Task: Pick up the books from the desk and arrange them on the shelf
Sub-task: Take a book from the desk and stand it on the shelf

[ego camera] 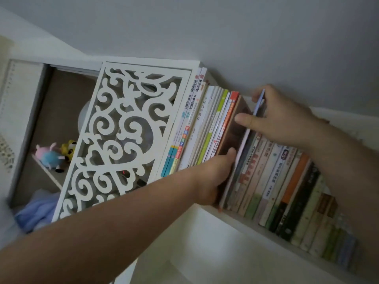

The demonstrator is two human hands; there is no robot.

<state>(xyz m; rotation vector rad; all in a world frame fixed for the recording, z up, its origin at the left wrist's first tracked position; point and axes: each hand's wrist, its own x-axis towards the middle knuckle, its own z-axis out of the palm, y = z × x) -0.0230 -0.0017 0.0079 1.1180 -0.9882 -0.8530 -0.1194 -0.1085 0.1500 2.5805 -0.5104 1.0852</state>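
A white shelf (231,218) carries a long row of upright books. My left hand (213,177) presses against the left group of books (205,124), thumb on the brown cover (231,136) at its right end, keeping a gap. My right hand (281,117) grips the top of a thin white book with a bluish edge (249,128) standing in that gap, thumb stretched left towards the brown cover. To its right stands the other group of books (287,185), spines facing me.
A white fretwork panel (123,136) stands left of the books. Behind it an open compartment holds small plush toys (55,156) on a ledge and a blue cloth (37,212) below. A grey wall rises above.
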